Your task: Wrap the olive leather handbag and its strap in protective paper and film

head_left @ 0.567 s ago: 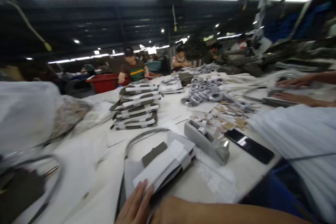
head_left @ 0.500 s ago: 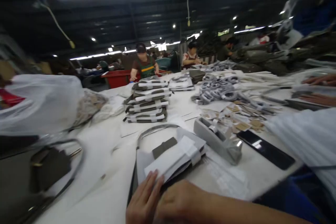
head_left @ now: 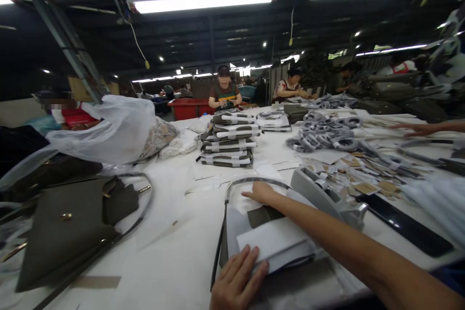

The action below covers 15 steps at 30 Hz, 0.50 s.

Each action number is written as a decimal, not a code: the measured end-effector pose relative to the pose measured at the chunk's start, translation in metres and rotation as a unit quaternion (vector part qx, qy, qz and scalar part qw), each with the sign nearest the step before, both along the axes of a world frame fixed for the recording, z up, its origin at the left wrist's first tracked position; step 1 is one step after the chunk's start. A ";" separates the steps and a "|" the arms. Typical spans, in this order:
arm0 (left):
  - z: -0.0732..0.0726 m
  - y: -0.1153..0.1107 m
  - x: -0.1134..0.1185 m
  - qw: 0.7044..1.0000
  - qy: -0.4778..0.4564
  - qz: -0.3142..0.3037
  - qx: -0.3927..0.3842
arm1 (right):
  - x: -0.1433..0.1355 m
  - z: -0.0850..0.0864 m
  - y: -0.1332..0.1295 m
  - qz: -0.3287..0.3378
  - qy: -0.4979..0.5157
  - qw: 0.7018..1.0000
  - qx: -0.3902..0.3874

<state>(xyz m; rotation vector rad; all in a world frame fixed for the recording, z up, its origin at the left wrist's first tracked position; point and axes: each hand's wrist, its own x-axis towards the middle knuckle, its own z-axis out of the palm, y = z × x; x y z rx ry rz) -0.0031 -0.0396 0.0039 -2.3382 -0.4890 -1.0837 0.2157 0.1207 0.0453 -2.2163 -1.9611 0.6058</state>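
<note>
In front of me lies a grey-green bag with a dark strap (head_left: 228, 198) looped at its far side. A bundle wrapped in white paper (head_left: 276, 240) rests on the bag, with a dark flap (head_left: 263, 215) showing behind it. My left hand (head_left: 238, 276) is spread over the near left corner of the paper, fingers stretched out. Across the bundle reaches my right arm. My right hand (head_left: 259, 193) is at the far strap, one digit pointing left; its other fingers are mostly turned from view. A grey tape dispenser (head_left: 319, 193) stands beside the bundle.
A dark phone (head_left: 403, 223) lies to the right. Stacked wrapped bundles (head_left: 228, 145) and grey rolled pieces (head_left: 327, 131) stand farther back. Another dark bag (head_left: 69, 223) lies at left, near a plastic sack (head_left: 112, 131). A co-worker's hand (head_left: 417, 128) reaches in from the right.
My right hand has moved from beside my left hand, forward over the bundle to the far strap. My left hand stays on the paper. The view has swung left.
</note>
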 end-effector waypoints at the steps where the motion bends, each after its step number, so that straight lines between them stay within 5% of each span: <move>1: 0.001 0.000 0.000 1.000 0.004 -0.004 0.005 | -0.004 -0.005 0.007 -0.019 0.005 1.000 -0.006; 7: 0.005 -0.001 0.003 0.999 -0.018 -0.014 0.025 | -0.013 -0.018 0.027 -0.099 0.087 0.991 -0.010; 15: 0.006 0.001 0.002 1.000 -0.008 -0.014 0.013 | -0.008 -0.003 0.024 -0.070 0.335 0.938 0.051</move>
